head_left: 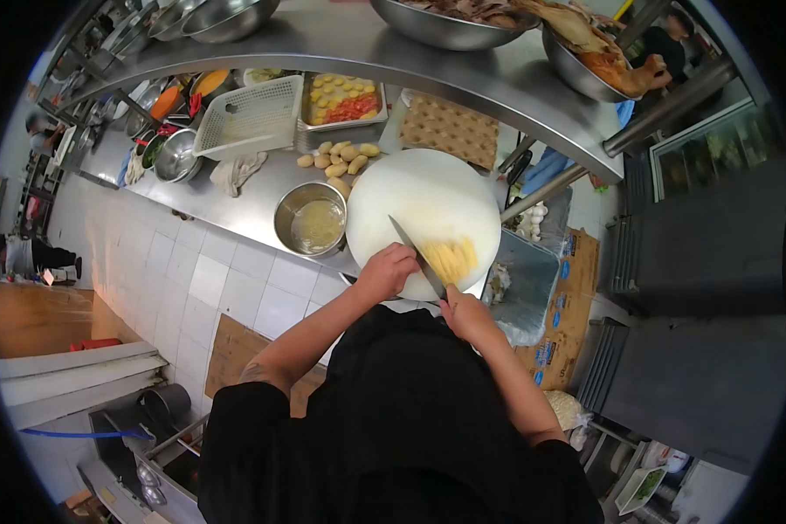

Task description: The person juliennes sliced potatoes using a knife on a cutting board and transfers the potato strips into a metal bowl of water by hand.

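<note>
On the round white cutting board (402, 188) lies a pile of pale yellow potato sticks (454, 258). My right hand (467, 314) is wrapped around the handle of a kitchen knife (408, 242). Its blade slants up and left across the board, along the left side of the sticks. Beside the blade, my left hand (387, 272) has its fingers curled together over the board; whatever may be under them is hidden. A metal pot (286, 220) with cloudy liquid stands left of the board. Several whole potatoes (341, 160) lie just behind the pot.
Behind are a white perforated basket (249, 118), a tray of sliced food (345, 99) and an egg carton (450, 131). A cloth (236, 172) lies on the steel counter (223, 201). The overhead shelf (323, 39) carries metal bowls. A lined bin (528, 284) stands right of the board.
</note>
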Motion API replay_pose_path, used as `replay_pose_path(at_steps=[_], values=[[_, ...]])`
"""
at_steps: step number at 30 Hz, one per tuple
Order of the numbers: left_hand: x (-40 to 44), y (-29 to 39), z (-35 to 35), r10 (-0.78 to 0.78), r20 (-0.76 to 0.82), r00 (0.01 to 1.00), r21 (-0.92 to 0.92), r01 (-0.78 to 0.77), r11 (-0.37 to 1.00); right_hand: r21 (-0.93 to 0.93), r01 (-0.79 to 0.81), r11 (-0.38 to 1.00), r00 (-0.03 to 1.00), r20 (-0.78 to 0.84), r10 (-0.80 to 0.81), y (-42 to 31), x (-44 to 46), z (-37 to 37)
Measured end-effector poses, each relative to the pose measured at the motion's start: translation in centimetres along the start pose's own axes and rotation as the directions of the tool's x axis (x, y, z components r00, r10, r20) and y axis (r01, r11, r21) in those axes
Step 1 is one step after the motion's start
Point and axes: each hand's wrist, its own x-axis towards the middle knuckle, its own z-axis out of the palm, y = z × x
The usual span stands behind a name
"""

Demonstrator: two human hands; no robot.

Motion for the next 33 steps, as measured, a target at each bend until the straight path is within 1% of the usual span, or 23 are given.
replay_pose_path(at_steps=[3,5,6,7,8,9,11,14,16,17,18,21,25,27,29,31,33], values=[[-0.5,-0.1,0.1,-0.038,0.021,0.999,-0.003,0.038,0.999,-0.037,0.010,0.999,1.000,0.003,-0.010,-1.1,-1.7,-1.8],[-0.5,-0.1,0.3,-0.028,-0.041,0.999,-0.047,0.026,0.999,-0.062,0.007,0.998,1.000,0.007,-0.006,-2.1,-2.9,-2.8],[-0.5,-0.2,0.4,-0.030,-0.042,0.999,-0.049,0.028,0.998,-0.088,-0.005,0.996,1.000,0.004,0.005,-2.2,-3.3,-3.1],[-0.6,-0.3,0.5,-0.035,-0.034,0.999,-0.034,0.034,0.999,-0.090,-0.007,0.996,1.000,0.006,0.008,-1.6,-2.6,-2.1],[-0.7,-0.3,0.6,-0.040,-0.026,0.999,-0.019,0.039,0.999,-0.054,-0.001,0.999,1.000,-0.008,0.001,-0.8,-1.5,-0.3],[-0.6,-0.1,0.7,-0.041,-0.028,0.999,-0.019,0.040,0.999,-0.021,0.009,1.000,1.000,-0.024,-0.009,-1.2,-0.8,-0.1],[-0.5,0.2,0.5,-0.049,-0.080,0.996,-0.045,0.045,0.998,-0.046,0.018,0.999,1.000,-0.012,-0.019,-1.1,-1.2,-1.4],[-0.5,0.2,0.5,-0.052,-0.063,0.997,-0.032,0.050,0.998,-0.081,-0.003,0.997,1.000,0.016,0.004,-2.1,-2.5,-2.8],[-0.6,0.1,0.8,-0.050,-0.069,0.996,-0.019,0.048,0.999,-0.106,-0.024,0.994,0.999,0.040,0.028,-1.6,-2.3,-1.8],[-0.7,0.0,0.9,-0.046,-0.073,0.996,0.002,0.046,0.999,-0.074,-0.014,0.997,1.000,0.007,0.015,-0.6,-1.1,0.1],[-0.7,0.1,0.9,-0.050,-0.077,0.996,0.002,0.050,0.999,-0.042,0.000,0.999,1.000,-0.026,-0.001,-1.1,-0.6,0.2],[-0.6,0.2,0.5,-0.051,-0.093,0.994,-0.032,0.048,0.998,-0.086,-0.005,0.996,1.000,-0.009,0.004,-1.7,-2.0,-1.8],[-0.8,0.0,0.9,-0.060,-0.089,0.994,-0.038,0.056,0.998,-0.064,-0.014,0.998,1.000,0.007,0.015,-1.4,-2.3,-1.1],[-0.8,0.2,1.0,-0.071,-0.094,0.993,-0.056,0.066,0.996,-0.018,0.046,0.999,0.997,-0.061,-0.047,-0.4,-0.8,0.5],[-0.6,0.3,0.5,-0.055,-0.094,0.994,-0.033,0.052,0.998,-0.028,0.020,0.999,0.998,-0.058,-0.021,-1.4,-2.0,-1.3],[-0.7,0.1,0.5,-0.060,-0.082,0.995,-0.041,0.057,0.998,-0.059,0.021,0.998,1.000,-0.019,-0.022,-2.2,-3.1,-2.8],[-0.7,0.2,0.5,-0.054,-0.095,0.994,-0.031,0.051,0.998,-0.054,0.010,0.999,1.000,-0.020,-0.011,-1.4,-2.2,-0.9]])
